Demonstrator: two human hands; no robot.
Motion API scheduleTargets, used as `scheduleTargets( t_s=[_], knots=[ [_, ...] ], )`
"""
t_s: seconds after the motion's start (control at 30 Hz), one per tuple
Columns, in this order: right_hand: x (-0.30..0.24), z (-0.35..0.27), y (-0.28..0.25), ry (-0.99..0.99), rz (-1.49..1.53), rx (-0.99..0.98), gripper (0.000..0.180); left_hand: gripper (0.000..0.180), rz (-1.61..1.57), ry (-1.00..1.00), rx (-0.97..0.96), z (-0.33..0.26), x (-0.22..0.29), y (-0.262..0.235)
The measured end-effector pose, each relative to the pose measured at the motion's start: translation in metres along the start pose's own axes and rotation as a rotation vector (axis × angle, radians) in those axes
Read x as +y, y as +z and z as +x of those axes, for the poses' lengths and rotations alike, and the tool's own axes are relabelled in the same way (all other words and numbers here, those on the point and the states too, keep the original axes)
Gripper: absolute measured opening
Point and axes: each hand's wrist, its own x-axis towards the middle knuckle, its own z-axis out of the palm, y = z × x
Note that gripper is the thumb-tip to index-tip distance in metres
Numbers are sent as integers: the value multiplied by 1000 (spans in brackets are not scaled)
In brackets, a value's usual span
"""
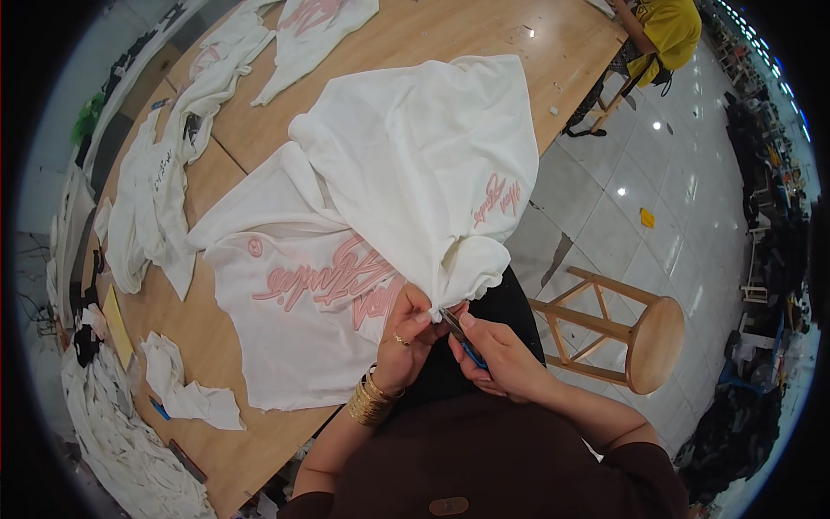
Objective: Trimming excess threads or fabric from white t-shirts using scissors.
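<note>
A white garment (424, 130) with small pink lettering spreads over the table edge and narrows toward me. Its gathered end is pinched in the fingers of my left hand (405, 342), which has gold bangles and a ring on it. My right hand (503, 359) is closed round thread snips (468, 348) with a blue handle. The blades meet the fabric right beside my left fingertips; whether they are cutting, I cannot tell. Under the garment and to the left lies a white piece (277, 355) with large pink lettering, partly covered.
More white garments (151, 199) lie on the wooden table (450, 39), and a white heap (112, 432) hangs at its near left. A wooden stool (655, 344) lies on its side on the tiled floor at right. A person in yellow (670, 35) sits at the far right corner.
</note>
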Motion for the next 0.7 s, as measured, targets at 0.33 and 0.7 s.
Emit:
scheduleTargets(
  t_s=[0.33,0.7],
  knots=[
    [4,3,3,-33,31,26,41,15,92,50,22,2,-4,2],
    [5,7,2,-136,-66,69,39,14,117,17,29,2,-5,-1]
  ],
)
